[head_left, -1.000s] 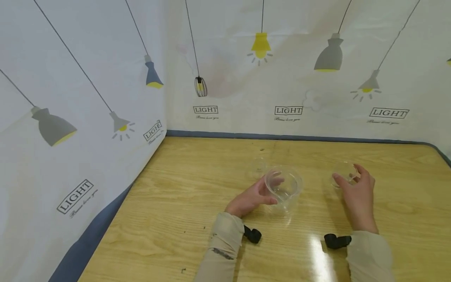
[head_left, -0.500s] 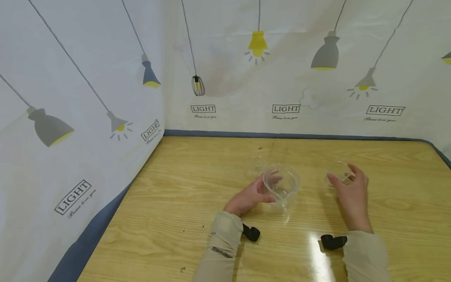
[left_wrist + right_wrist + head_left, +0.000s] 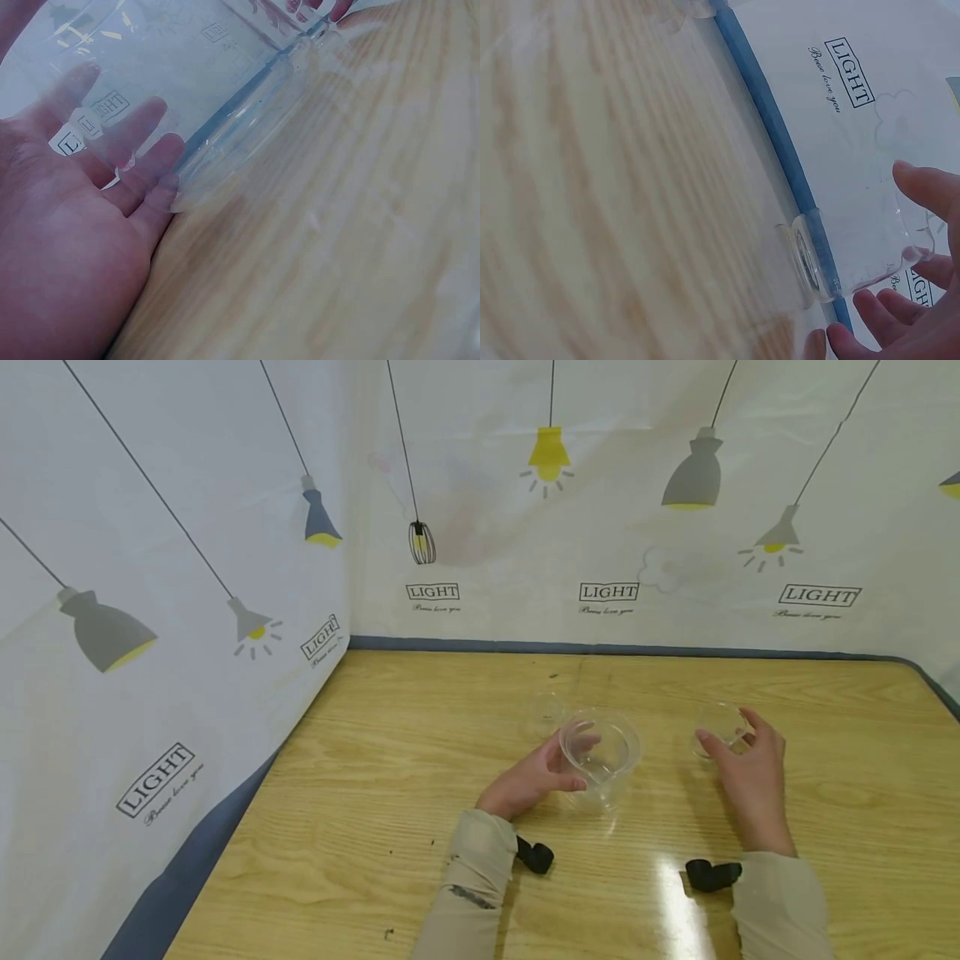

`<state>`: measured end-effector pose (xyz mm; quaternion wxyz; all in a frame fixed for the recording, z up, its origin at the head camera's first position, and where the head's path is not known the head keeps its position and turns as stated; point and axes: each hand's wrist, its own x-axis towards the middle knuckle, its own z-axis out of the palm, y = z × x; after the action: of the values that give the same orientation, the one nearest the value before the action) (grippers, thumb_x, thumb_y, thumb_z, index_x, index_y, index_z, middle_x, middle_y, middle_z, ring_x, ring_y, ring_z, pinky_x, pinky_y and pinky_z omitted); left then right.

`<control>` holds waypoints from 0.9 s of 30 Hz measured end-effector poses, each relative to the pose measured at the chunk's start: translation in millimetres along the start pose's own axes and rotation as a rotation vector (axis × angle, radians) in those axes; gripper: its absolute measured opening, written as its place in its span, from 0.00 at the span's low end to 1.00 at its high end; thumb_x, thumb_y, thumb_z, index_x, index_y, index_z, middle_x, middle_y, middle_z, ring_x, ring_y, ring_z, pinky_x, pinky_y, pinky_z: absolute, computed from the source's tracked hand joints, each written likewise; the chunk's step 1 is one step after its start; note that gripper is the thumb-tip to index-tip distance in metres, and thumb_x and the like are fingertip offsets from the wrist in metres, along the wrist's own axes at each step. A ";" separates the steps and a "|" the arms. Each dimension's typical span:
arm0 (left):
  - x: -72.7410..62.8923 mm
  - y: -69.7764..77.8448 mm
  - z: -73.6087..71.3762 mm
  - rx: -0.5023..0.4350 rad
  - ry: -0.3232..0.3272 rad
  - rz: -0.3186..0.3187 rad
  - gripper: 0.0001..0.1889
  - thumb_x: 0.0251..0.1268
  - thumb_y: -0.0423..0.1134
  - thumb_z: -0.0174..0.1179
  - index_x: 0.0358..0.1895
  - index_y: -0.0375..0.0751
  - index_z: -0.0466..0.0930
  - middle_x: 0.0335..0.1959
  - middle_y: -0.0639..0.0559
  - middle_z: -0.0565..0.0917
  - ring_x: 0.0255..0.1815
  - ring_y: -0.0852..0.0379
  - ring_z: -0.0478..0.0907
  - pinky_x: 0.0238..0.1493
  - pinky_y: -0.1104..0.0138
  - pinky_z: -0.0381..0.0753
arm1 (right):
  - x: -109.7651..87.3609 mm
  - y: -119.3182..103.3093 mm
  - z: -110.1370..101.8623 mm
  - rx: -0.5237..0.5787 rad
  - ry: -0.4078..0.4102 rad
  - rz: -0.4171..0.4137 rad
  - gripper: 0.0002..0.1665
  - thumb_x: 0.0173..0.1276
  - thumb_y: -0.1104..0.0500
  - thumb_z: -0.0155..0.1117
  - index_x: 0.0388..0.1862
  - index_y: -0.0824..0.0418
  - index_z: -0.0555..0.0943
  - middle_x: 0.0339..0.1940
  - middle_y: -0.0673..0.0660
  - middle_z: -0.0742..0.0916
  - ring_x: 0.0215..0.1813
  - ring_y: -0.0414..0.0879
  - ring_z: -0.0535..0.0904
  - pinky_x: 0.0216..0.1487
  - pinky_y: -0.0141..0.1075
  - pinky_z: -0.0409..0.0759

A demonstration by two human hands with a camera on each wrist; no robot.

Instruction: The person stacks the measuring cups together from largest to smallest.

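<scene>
A large, clear plastic cup (image 3: pixel 609 781) with a wide rim stands on the table in the head view. My left hand (image 3: pixel 528 779) holds it from the left, thumb on the near side and fingers behind it. In the left wrist view those fingers (image 3: pixel 142 131) show through the clear wall. To the right, my right hand (image 3: pixel 752 777) grips a smaller clear cup (image 3: pixel 720 727) between thumb and fingers. The right wrist view has this small cup (image 3: pixel 810 259) with its base at the tabletop.
Behind the large cup is another small clear cup (image 3: pixel 547 712), faint against the wood. The wooden table (image 3: pixel 360 760) meets a white wall covering (image 3: pixel 510 543) with printed lamps at the back and left. A black wrist mount (image 3: pixel 536 857) sticks out from the left sleeve.
My right hand and the small cup have shifted slightly left since a second ago, along with a small shift of the whole head view. The left hand keeps its hold on the large cup.
</scene>
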<state>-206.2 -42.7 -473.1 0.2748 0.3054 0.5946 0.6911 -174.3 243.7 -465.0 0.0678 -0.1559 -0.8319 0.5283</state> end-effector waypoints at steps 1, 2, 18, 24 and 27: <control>0.0 0.0 0.1 0.003 0.000 0.000 0.42 0.56 0.26 0.57 0.69 0.54 0.46 0.68 0.40 0.53 0.68 0.45 0.49 0.59 0.67 0.61 | 0.0 0.5 -0.2 -0.003 0.000 -0.002 0.50 0.58 0.37 0.55 0.71 0.56 0.45 0.68 0.63 0.49 0.65 0.60 0.53 0.52 0.55 0.63; 0.0 0.1 0.2 0.006 0.001 0.000 0.42 0.56 0.26 0.57 0.70 0.54 0.46 0.68 0.40 0.53 0.68 0.45 0.49 0.59 0.67 0.61 | 0.0 0.7 -0.4 -0.006 -0.002 -0.001 0.50 0.58 0.37 0.54 0.71 0.56 0.45 0.68 0.63 0.49 0.65 0.61 0.53 0.51 0.55 0.64; -0.1 1.2 1.7 0.008 0.002 0.004 0.41 0.56 0.25 0.56 0.70 0.49 0.45 0.68 0.41 0.54 0.68 0.45 0.48 0.58 0.67 0.62 | -2.3 2.9 0.7 0.054 0.001 0.024 0.53 0.56 0.36 0.56 0.71 0.57 0.44 0.70 0.61 0.53 0.67 0.59 0.50 0.58 0.57 0.55; 0.5 1.2 1.6 -0.002 -0.009 0.011 0.41 0.56 0.25 0.56 0.70 0.49 0.45 0.68 0.40 0.54 0.68 0.44 0.47 0.59 0.66 0.62 | -3.7 0.3 0.9 0.047 -0.001 0.021 0.53 0.56 0.36 0.56 0.71 0.58 0.46 0.69 0.61 0.55 0.67 0.59 0.50 0.58 0.58 0.55; 0.6 1.6 1.4 0.001 -0.011 0.013 0.41 0.56 0.26 0.57 0.70 0.48 0.45 0.68 0.40 0.53 0.68 0.44 0.47 0.59 0.66 0.61 | -4.7 -3.9 1.2 0.048 -0.002 0.012 0.53 0.56 0.36 0.57 0.71 0.58 0.46 0.69 0.61 0.56 0.67 0.59 0.50 0.58 0.58 0.55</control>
<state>-205.6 -41.6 -471.3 0.2732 0.3132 0.5916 0.6908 -171.0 239.6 -461.8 0.0674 -0.1588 -0.8180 0.5487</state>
